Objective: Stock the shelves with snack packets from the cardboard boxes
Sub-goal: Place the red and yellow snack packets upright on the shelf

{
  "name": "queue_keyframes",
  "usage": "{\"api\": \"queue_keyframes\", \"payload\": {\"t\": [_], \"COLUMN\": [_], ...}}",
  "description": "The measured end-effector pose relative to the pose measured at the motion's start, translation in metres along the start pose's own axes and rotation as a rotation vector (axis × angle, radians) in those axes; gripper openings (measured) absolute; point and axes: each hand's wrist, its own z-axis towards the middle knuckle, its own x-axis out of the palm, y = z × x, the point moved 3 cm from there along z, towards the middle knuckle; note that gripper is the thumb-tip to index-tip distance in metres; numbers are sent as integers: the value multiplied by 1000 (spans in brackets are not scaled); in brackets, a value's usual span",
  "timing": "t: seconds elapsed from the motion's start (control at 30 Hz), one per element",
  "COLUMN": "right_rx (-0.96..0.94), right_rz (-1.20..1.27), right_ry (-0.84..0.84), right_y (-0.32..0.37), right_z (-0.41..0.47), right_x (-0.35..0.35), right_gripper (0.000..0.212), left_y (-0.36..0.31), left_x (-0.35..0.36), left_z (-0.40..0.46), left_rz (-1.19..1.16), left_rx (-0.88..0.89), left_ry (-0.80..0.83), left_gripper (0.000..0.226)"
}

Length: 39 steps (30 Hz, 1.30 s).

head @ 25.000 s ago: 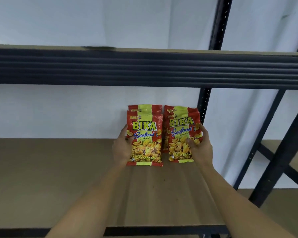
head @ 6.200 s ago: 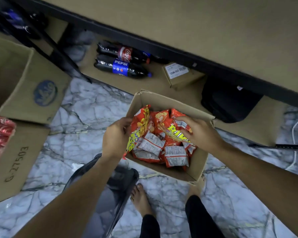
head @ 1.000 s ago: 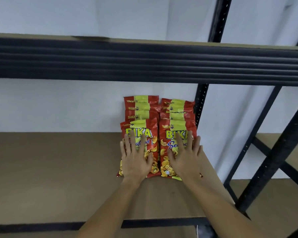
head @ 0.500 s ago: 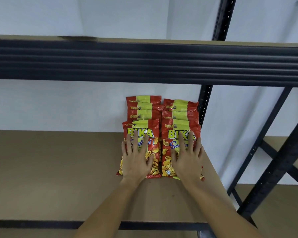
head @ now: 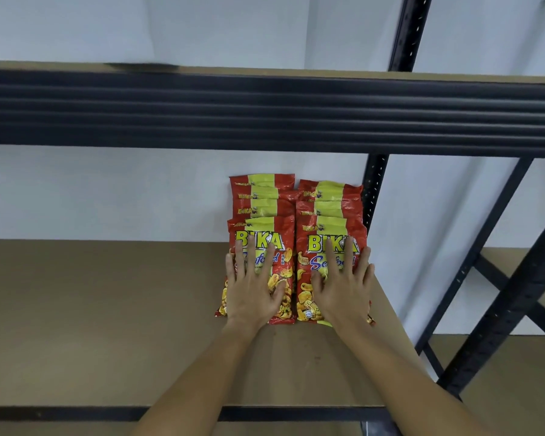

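Observation:
Two rows of red and yellow BIKA Seafood snack packets stand leaning against the white wall at the right end of the brown shelf board. My left hand lies flat with straight, spread fingers on the front packet of the left row. My right hand presses flat the same way on the front packet of the right row. Several more packets show only their tops behind the front ones. No cardboard box is in view.
A black metal beam of the shelf above runs across the view over my hands. A black upright post stands just right of the packets, with diagonal braces and another shelf unit farther right.
Both hands stay flat on the front packets, as in the last second. Earlier I took packets from a cardboard box on the floor; both rows now hold more packets than 25 seconds ago.

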Motion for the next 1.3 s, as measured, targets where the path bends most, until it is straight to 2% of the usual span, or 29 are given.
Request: {"api": "queue_keyframes", "payload": {"t": [0.2, 0.6, 1.13, 1.3], "right_rx": [-16, -92, -77, -57], "right_rz": [65, 54, 30, 38], "right_ry": [-67, -57, 76, 115], "right_y": [-5, -8, -2, 12], "right_z": [-13, -8, -1, -7], "right_x": [-8, 6, -17, -34], "right_gripper": [68, 66, 70, 66], "left_y": [2, 9, 12, 18], "left_x": [-13, 3, -23, -47], "left_z": [-11, -10, -2, -4], "left_rz": [-51, -2, 0, -48], "left_rx": [37, 48, 84, 83], "left_ry": [-55, 12, 163, 196], "left_gripper": [70, 72, 72, 61]}}
